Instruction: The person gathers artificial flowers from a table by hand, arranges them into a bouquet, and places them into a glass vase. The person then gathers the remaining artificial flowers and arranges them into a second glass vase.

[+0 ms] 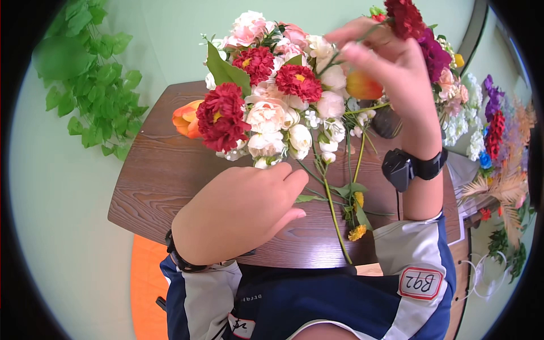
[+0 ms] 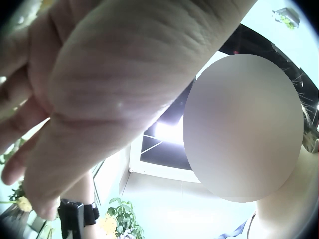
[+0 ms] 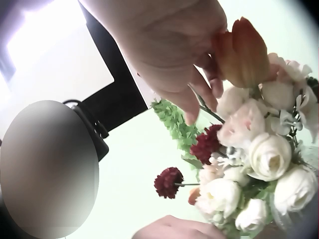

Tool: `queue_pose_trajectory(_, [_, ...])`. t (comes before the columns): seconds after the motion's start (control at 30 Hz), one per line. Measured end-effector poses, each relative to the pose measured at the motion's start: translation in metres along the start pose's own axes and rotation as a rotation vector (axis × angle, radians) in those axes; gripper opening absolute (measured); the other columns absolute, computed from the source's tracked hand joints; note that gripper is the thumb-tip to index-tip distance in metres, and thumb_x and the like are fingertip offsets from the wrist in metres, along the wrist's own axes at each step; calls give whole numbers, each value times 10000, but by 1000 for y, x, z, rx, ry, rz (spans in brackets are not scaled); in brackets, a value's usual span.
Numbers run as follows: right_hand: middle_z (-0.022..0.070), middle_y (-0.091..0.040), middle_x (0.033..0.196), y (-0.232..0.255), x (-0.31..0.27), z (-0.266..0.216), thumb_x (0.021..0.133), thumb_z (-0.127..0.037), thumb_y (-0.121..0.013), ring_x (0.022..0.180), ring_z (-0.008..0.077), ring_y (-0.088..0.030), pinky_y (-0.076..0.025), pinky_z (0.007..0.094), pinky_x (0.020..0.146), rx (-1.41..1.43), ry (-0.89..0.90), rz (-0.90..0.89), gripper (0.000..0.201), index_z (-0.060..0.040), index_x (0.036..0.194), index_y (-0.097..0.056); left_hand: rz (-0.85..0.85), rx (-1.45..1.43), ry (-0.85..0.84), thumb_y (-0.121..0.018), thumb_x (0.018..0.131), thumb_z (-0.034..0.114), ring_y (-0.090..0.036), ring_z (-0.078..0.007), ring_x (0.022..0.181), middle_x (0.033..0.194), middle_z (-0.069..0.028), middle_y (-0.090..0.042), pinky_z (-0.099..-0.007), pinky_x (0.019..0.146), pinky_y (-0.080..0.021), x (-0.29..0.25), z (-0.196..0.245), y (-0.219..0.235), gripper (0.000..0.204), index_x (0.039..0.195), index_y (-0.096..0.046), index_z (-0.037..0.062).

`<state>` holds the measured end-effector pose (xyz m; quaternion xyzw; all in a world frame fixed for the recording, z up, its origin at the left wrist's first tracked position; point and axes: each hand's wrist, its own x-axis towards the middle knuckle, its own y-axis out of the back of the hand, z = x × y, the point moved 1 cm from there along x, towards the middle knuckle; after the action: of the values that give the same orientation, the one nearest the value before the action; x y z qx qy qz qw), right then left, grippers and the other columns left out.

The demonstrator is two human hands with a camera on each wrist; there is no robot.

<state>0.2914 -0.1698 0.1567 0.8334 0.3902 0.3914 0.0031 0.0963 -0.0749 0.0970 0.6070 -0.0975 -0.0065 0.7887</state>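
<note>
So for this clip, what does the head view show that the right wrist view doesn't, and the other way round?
Only the head view shows the dark brown wooden table, the left hand gripping the bouquet's green stems, the green leafy vine on the wall, and the loose colourful flowers at the table's right side. Only the right wrist view shows the underside of the right hand and its fingertips beside the orange tulip. Both show the right hand, the tulip, and the bouquet of cream roses and red carnations.

Bouquet (image 1: 277, 96) above table (image 1: 158, 181); ivy (image 1: 90, 73) left.
</note>
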Motion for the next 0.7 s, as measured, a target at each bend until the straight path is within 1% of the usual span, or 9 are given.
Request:
queue_pose_trajectory(0.07, [61, -640, 876, 11, 11, 6, 793, -73, -603, 739, 108, -574, -444, 242, 676, -50, 290, 27, 102, 6, 836, -650, 35, 63, -32, -631, 760, 231, -564, -257, 659, 854, -71, -537, -319, 560, -446, 1, 4, 6, 298, 991, -544, 64])
queue_pose_trajectory(0.1, [61, -640, 876, 13, 9, 10, 793, -73, -603, 739, 108, -574, -444, 242, 676, -48, 287, 27, 102, 6, 836, -650, 33, 62, -31, -631, 760, 231, -564, -257, 659, 854, -71, -537, -319, 560, -446, 2, 5, 7, 298, 991, -544, 64])
queue_pose_trajectory(0.17, [88, -655, 843, 5, 6, 3, 782, -27, -605, 744, 115, -592, -456, 254, 702, -76, 241, -32, 66, 14, 818, -642, 313, 0, -116, -664, 724, 212, -552, -229, 620, 869, -60, -548, -302, 530, -435, 4, 7, 10, 264, 929, -571, 74])
queue_pose_trajectory(0.27, [59, -658, 776, -6, -5, 13, 731, -30, -662, 741, 111, -593, -451, 261, 712, -433, 258, 35, 56, 17, 743, -634, 403, 35, -85, -689, 690, 199, -549, -210, 629, 914, -42, -551, -294, 528, -436, 5, 7, 11, 267, 897, -576, 73])
queue_pose_trajectory(0.3, [34, -628, 727, -9, -4, 18, 674, -25, -681, 699, 150, -575, -438, 282, 676, -592, 456, 43, 82, -19, 742, -635, 403, 37, -83, -689, 690, 199, -549, -210, 629, 914, -42, -551, -294, 528, -436, 5, 7, 10, 267, 897, -576, 73])
queue_pose_trajectory(0.4, [35, -593, 790, -18, -17, 16, 560, -14, -673, 752, 222, -535, -403, 289, 672, -808, 563, 35, 179, -49, 731, -634, 405, 41, -59, -690, 685, 199, -553, -197, 643, 950, -33, -548, -287, 535, -440, 6, 7, 9, 275, 895, -572, 66])
queue_pose_trajectory(0.53, [52, -574, 830, -15, -18, 2, 591, -62, -690, 829, 234, -512, -396, 348, 688, -843, 566, -11, 142, -44, 715, -624, 395, 66, -42, -691, 688, 184, -564, -184, 658, 964, -38, -540, -283, 534, -436, 7, 5, 8, 270, 890, -569, 55])
queue_pose_trajectory(0.63, [64, -596, 901, -13, -16, -12, 568, -23, -735, 826, 182, -562, -434, 301, 735, -575, 573, 44, 402, -14, 949, -606, 397, 65, -46, -692, 688, 173, -572, -177, 665, 960, -46, -537, -282, 534, -434, 8, 4, 8, 263, 885, -567, 53])
queue_pose_trajectory(0.7, [68, -601, 889, -13, -22, -25, 587, -8, -724, 795, 168, -567, -444, 285, 723, -603, 575, 47, 362, -4, 930, -609, 396, 65, -42, -692, 687, 168, -578, -174, 669, 958, -49, -536, -281, 535, -433, 9, 5, 9, 260, 882, -567, 52])
